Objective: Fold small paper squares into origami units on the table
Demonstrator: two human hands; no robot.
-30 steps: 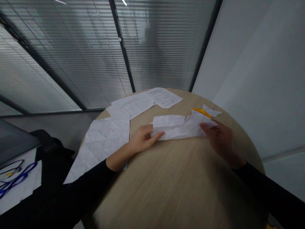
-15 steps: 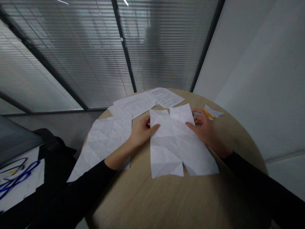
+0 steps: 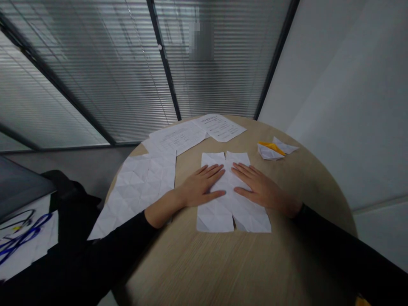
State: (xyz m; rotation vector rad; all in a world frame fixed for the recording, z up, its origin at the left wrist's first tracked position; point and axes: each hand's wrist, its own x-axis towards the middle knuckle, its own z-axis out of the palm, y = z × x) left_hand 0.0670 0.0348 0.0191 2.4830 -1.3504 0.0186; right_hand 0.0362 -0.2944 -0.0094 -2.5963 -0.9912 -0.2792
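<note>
The round wooden counter point(image 3: 204, 267) carried everything. A large white sheet point(image 3: 137, 182), creased into many triangles, lay along its left side, and overlapping printed sheets point(image 3: 178, 138) lay at the far edge. The smaller slit sheet point(image 3: 218, 217) was spread on the counter between these and the right side, cut at the middle of its far and near edges. On its left half lay the left hand point(image 3: 204, 185), palm down, fingers extended, gripping nothing; the right hand point(image 3: 259, 187) lay likewise on the right half. Beyond it sat a small white-and-yellow folded paper point(image 3: 270, 151).
</note>
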